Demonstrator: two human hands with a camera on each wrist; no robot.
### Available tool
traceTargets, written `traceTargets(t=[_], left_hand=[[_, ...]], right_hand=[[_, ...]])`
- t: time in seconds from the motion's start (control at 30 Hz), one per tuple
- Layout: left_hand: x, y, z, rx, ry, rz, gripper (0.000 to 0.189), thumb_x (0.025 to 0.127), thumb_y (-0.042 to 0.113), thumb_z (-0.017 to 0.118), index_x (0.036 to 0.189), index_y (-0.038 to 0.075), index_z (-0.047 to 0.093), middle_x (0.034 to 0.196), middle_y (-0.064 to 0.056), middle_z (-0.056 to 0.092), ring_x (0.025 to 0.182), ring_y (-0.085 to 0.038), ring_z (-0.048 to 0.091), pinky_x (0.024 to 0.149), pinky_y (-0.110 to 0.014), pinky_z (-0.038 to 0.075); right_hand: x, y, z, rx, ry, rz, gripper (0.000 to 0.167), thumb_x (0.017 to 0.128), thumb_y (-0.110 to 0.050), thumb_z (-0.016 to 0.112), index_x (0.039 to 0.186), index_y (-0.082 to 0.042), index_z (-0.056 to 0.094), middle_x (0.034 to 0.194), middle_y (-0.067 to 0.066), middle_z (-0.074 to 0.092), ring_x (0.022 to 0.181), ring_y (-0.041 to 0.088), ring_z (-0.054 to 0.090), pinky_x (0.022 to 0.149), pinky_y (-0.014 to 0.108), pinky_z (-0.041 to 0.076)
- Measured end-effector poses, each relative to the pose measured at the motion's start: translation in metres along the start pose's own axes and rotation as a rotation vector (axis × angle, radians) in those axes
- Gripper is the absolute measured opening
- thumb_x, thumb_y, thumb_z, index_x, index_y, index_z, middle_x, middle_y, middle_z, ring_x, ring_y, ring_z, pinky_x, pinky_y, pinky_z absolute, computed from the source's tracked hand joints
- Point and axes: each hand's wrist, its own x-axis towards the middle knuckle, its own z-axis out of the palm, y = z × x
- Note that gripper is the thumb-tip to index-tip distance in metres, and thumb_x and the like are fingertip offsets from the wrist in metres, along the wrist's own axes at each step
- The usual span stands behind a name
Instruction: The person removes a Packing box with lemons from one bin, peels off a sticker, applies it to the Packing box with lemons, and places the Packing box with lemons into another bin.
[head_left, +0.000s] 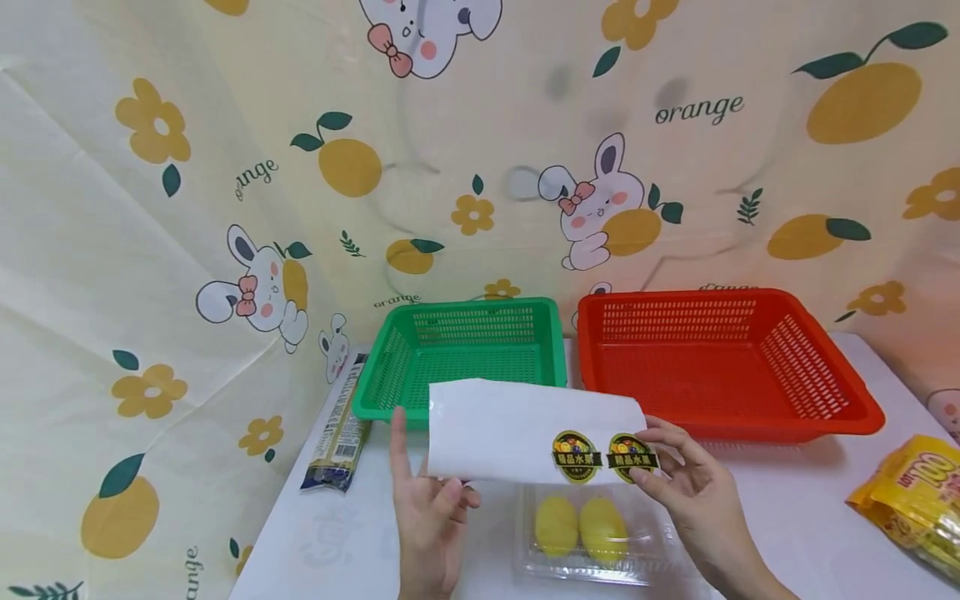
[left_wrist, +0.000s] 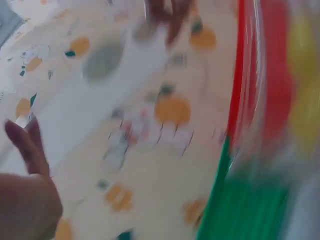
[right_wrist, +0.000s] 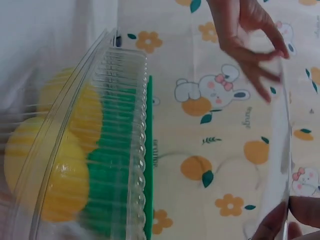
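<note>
A long white strip of sticker paper (head_left: 495,429) spans the space between both hands, with two black-and-gold fruit labels (head_left: 576,457) near its right end. My right hand (head_left: 697,492) pinches that end, thumb in front on the outer label. At the lower left corner my left hand (head_left: 435,525) pinches the strip between thumb and a finger, its index finger pointing up. In the right wrist view, the left hand (right_wrist: 245,35) meets the strip's far end. Below the strip, a clear plastic box (head_left: 637,550) holds yellow fruits (head_left: 557,525); the strip hides nothing of their lower part.
Behind the strip stand a green basket (head_left: 480,308) and a red basket (head_left: 712,425), side by side. A long dark-and-gold packet (head_left: 337,433) lies at the left, a yellow snack bag (head_left: 911,500) at the right. A printed cloth (head_left: 465,108) hangs behind the white table (head_left: 337,533).
</note>
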Motion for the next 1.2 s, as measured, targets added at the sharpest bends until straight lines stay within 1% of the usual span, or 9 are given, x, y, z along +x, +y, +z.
traceTargets(t=[0.1, 0.23, 0.43, 0.57, 0.67, 0.73, 0.87, 1.03, 1.2], left_hand=[[-0.007, -0.020, 0.012, -0.043, 0.003, -0.098, 0.055, 0.087, -0.012, 0.060, 0.136, 0.004, 0.043, 0.119, -0.011, 0.063, 0.093, -0.018, 0.067, 0.073, -0.025, 0.058], [-0.012, -0.040, 0.029, 0.143, 0.025, -0.183, 0.030, 0.089, -0.006, 0.065, 0.117, -0.010, 0.056, 0.106, -0.011, 0.071, 0.085, -0.016, 0.070, 0.074, -0.029, 0.060], [-0.012, -0.054, 0.037, 0.240, 0.176, -0.087, 0.030, 0.090, -0.003, 0.067, 0.112, -0.019, 0.054, 0.096, -0.014, 0.072, 0.073, -0.016, 0.070, 0.065, -0.034, 0.061], [-0.012, -0.058, 0.037, 0.297, 0.252, -0.044, 0.031, 0.091, -0.001, 0.068, 0.114, -0.016, 0.053, 0.100, -0.018, 0.072, 0.074, -0.017, 0.071, 0.062, -0.036, 0.061], [-0.013, -0.062, 0.041, 0.366, 0.313, -0.039, 0.033, 0.090, 0.001, 0.069, 0.115, -0.015, 0.053, 0.099, -0.022, 0.071, 0.071, -0.018, 0.071, 0.062, -0.039, 0.061], [-0.015, -0.064, 0.045, 0.403, 0.355, -0.049, 0.034, 0.090, 0.003, 0.071, 0.114, -0.015, 0.054, 0.099, -0.022, 0.071, 0.071, -0.019, 0.071, 0.063, -0.039, 0.061], [-0.021, -0.068, 0.055, 0.398, 0.363, -0.068, 0.037, 0.090, 0.005, 0.072, 0.114, -0.015, 0.053, 0.103, -0.024, 0.070, 0.083, -0.024, 0.073, 0.068, -0.040, 0.061], [-0.024, -0.072, 0.061, 0.251, 0.284, -0.116, 0.039, 0.092, 0.004, 0.069, 0.116, -0.020, 0.051, 0.108, -0.029, 0.066, 0.095, -0.033, 0.071, 0.072, -0.045, 0.060], [-0.025, -0.075, 0.064, 0.161, 0.275, -0.137, 0.043, 0.090, 0.000, 0.069, 0.119, -0.023, 0.046, 0.109, -0.028, 0.064, 0.097, -0.035, 0.069, 0.071, -0.049, 0.059]], right_hand=[[0.000, -0.002, 0.006, -0.041, 0.060, -0.003, 0.043, 0.081, 0.030, 0.056, 0.122, 0.018, 0.052, 0.139, 0.018, 0.039, 0.118, 0.018, 0.057, 0.087, 0.027, 0.055], [-0.002, -0.003, 0.013, -0.115, 0.077, 0.004, 0.044, 0.080, 0.028, 0.061, 0.123, 0.018, 0.052, 0.139, 0.018, 0.039, 0.114, 0.020, 0.057, 0.085, 0.027, 0.057], [-0.005, 0.000, 0.020, -0.309, 0.015, -0.100, 0.051, 0.075, 0.028, 0.067, 0.122, 0.014, 0.056, 0.141, 0.019, 0.038, 0.116, 0.018, 0.055, 0.089, 0.017, 0.051], [-0.005, 0.001, 0.025, -0.434, 0.024, -0.294, 0.056, 0.072, 0.028, 0.069, 0.125, 0.015, 0.056, 0.147, 0.022, 0.035, 0.133, 0.024, 0.038, 0.110, 0.020, 0.035], [-0.003, 0.002, 0.032, -0.349, -0.028, -0.539, 0.045, 0.077, 0.022, 0.070, 0.120, 0.022, 0.055, 0.141, 0.031, 0.043, 0.133, 0.030, 0.041, 0.112, 0.025, 0.036], [-0.004, 0.003, 0.038, -0.243, -0.120, -0.634, 0.037, 0.082, 0.017, 0.069, 0.115, 0.026, 0.055, 0.132, 0.035, 0.051, 0.128, 0.032, 0.049, 0.108, 0.028, 0.042], [-0.009, 0.004, 0.049, -0.164, -0.231, -0.557, 0.033, 0.086, 0.015, 0.067, 0.117, 0.022, 0.058, 0.124, 0.028, 0.060, 0.120, 0.026, 0.058, 0.101, 0.028, 0.048], [-0.011, 0.009, 0.051, -0.229, -0.183, -0.434, 0.049, 0.072, 0.031, 0.067, 0.118, 0.017, 0.059, 0.121, 0.027, 0.060, 0.114, 0.023, 0.060, 0.098, 0.027, 0.050], [-0.013, 0.011, 0.049, -0.265, -0.151, -0.390, 0.054, 0.066, 0.036, 0.066, 0.116, 0.015, 0.061, 0.120, 0.028, 0.058, 0.114, 0.023, 0.059, 0.098, 0.027, 0.050]])
